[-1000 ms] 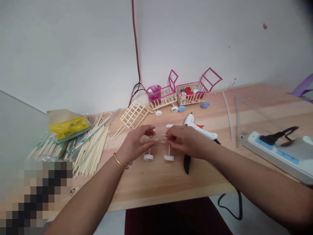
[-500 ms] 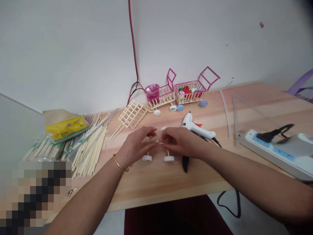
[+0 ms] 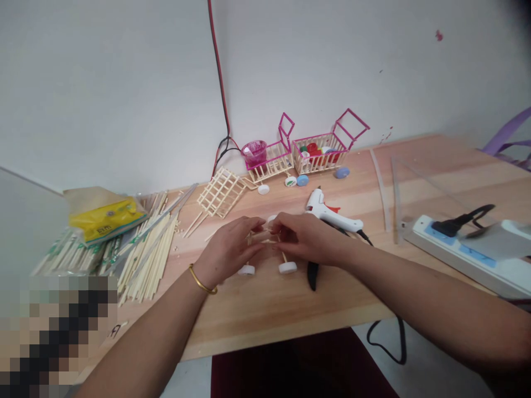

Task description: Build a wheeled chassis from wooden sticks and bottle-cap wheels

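Between my hands, on the wooden table, is a small wheeled frame of thin wooden sticks with white cap wheels (image 3: 287,268). My left hand (image 3: 232,246), a gold bangle at its wrist, pinches the frame's left side with thumb and fingers. From the other side my right hand (image 3: 302,237) grips near the right axle, fingers bent. The fingers hide much of the frame's middle. Just beyond my right hand lies a white hot glue gun (image 3: 332,215) with an orange trigger. A curved black object (image 3: 312,276) pokes out below that hand.
Two stick carts with pink trim stand by the wall, one (image 3: 319,152) holding colored caps, one (image 3: 271,160) a pink-stained cup. An unpainted stick lattice (image 3: 222,192) leans nearby. Loose sticks (image 3: 155,254) and a yellow packet (image 3: 105,218) lie left; a power strip (image 3: 456,243) sits right.
The view has shifted slightly. Both hands stay at the frame, and its left front wheel is now more covered by my left hand.
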The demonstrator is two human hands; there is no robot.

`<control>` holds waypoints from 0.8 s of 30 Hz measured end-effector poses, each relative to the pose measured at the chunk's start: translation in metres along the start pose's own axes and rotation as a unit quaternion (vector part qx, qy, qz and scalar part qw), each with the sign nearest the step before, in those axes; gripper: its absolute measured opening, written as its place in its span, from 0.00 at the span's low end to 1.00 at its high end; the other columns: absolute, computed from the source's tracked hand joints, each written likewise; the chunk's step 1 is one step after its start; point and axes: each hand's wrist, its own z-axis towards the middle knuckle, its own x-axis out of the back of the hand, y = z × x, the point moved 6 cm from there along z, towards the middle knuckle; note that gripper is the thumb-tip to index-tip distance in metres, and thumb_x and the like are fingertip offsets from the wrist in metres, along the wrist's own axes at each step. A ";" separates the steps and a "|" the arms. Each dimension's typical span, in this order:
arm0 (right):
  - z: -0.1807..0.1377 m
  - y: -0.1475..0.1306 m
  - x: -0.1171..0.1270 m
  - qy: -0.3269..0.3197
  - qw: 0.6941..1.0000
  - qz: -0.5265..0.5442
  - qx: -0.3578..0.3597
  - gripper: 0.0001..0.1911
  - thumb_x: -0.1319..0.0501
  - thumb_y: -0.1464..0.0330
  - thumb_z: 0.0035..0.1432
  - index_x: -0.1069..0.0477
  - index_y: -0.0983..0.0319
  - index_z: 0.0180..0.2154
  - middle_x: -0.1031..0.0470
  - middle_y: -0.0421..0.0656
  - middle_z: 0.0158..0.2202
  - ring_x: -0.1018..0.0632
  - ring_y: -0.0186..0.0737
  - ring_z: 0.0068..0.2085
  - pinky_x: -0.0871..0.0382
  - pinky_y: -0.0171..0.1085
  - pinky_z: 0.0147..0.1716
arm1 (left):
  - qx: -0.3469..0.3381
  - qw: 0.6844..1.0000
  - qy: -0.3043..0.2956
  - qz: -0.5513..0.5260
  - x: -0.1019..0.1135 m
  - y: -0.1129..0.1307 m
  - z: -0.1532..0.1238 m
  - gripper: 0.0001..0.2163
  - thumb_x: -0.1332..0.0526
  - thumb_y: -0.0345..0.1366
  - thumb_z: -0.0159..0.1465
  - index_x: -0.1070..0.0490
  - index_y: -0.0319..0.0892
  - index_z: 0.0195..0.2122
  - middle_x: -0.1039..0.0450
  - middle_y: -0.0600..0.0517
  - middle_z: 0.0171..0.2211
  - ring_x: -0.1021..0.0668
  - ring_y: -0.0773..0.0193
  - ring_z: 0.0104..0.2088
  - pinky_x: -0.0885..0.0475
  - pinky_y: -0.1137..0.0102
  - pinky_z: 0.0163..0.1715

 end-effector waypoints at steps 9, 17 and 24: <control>-0.001 -0.001 0.001 -0.003 1.000 0.002 -0.001 0.11 0.39 0.64 0.56 0.34 0.62 0.39 0.25 0.41 0.31 0.27 0.35 0.31 0.36 0.34 0.31 | -0.001 1.000 -0.003 0.009 -0.003 -0.002 -0.001 0.16 0.39 0.35 0.61 0.38 0.41 0.49 0.27 0.48 0.41 0.23 0.62 0.41 0.27 0.66 0.40; 0.000 0.000 0.000 -0.001 1.000 -0.004 0.002 0.11 0.38 0.64 0.55 0.34 0.61 0.39 0.25 0.41 0.31 0.27 0.35 0.31 0.36 0.34 0.31 | -0.003 1.000 -0.007 0.010 -0.004 -0.001 -0.001 0.15 0.39 0.36 0.62 0.37 0.41 0.49 0.27 0.48 0.40 0.23 0.61 0.41 0.27 0.65 0.40; 0.000 0.000 0.000 -0.006 1.000 -0.004 0.000 0.11 0.39 0.63 0.56 0.34 0.62 0.39 0.25 0.41 0.31 0.26 0.36 0.31 0.36 0.34 0.31 | 0.003 1.000 -0.010 0.012 -0.005 -0.003 -0.002 0.15 0.39 0.36 0.62 0.37 0.41 0.49 0.27 0.48 0.41 0.24 0.62 0.42 0.28 0.66 0.41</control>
